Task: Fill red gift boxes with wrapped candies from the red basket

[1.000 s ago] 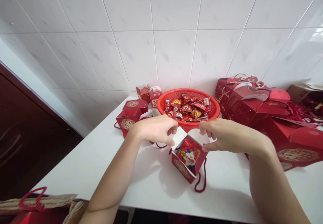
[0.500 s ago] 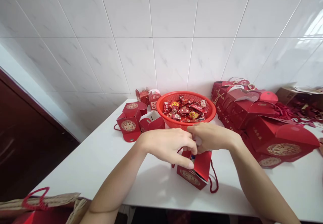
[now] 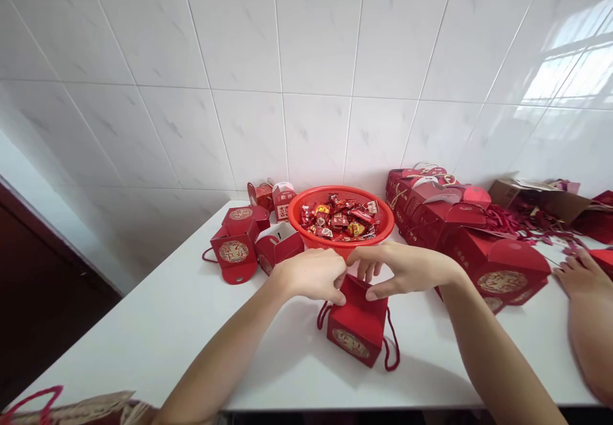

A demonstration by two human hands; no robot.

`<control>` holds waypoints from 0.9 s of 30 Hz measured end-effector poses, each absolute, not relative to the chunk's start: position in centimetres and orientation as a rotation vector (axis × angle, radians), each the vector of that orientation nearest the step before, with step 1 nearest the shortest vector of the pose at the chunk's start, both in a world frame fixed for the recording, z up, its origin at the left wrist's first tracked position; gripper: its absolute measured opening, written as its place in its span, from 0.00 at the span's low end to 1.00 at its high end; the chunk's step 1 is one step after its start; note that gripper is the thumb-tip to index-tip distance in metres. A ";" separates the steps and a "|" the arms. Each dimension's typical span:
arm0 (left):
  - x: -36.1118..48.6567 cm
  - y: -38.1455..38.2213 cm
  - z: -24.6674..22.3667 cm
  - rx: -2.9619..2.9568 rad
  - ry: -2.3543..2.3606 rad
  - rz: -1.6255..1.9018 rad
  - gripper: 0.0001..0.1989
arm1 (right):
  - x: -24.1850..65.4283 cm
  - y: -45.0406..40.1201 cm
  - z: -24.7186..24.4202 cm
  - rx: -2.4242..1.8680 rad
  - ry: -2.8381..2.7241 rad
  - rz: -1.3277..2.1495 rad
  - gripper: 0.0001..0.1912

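A small red gift box (image 3: 357, 323) with a gold emblem on its front and dark red cord handles at its sides stands on the white table in front of me. Its sloping top panel lies folded over, hiding the inside. My left hand (image 3: 313, 275) grips the upper left edge, thumb on the panel and fingers curled behind. From the right, my right hand (image 3: 407, 268) holds the upper right edge between its thumb and bent fingers. Just behind both hands sits a red plastic basket (image 3: 306, 240) of wrapped candies (image 3: 340, 219).
Several red boxes (image 3: 234, 243) stand at the left back, some with raised flaps. A row of larger red boxes (image 3: 498, 262) fills the right side. Beyond them is a cardboard box (image 3: 555, 203). Another person's hand (image 3: 584, 275) rests at far right. A tiled wall (image 3: 316, 131) closes the back.
The box's top panel has been folded down over the opening that showed contents before. My hands have moved slightly apart along its upper edge. Another person's arm has come into view at right.
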State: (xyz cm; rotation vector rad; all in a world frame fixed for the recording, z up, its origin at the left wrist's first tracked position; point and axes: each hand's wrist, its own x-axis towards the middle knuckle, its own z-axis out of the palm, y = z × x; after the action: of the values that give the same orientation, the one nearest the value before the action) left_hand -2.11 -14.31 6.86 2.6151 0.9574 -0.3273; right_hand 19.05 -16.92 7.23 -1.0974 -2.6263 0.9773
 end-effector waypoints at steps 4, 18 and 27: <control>-1.7 -14.4 6.8 2.622 1.043 -0.365 0.14 | 19.5 -18.4 5.9 -1.062 -2.614 1.041 0.24; -1.4 -11.4 5.0 2.395 0.669 -0.327 0.18 | 22.5 -22.3 -1.8 -1.384 -1.776 1.037 0.28; -0.9 -8.8 3.0 2.094 0.496 -0.270 0.25 | 22.4 -23.5 -2.5 -1.097 -1.395 1.404 0.30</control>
State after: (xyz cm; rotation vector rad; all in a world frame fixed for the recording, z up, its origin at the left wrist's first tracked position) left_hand -0.92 -8.84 3.00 2.0935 0.4964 -0.2698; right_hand 22.38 -23.49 -2.54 -1.0972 -1.3946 1.4039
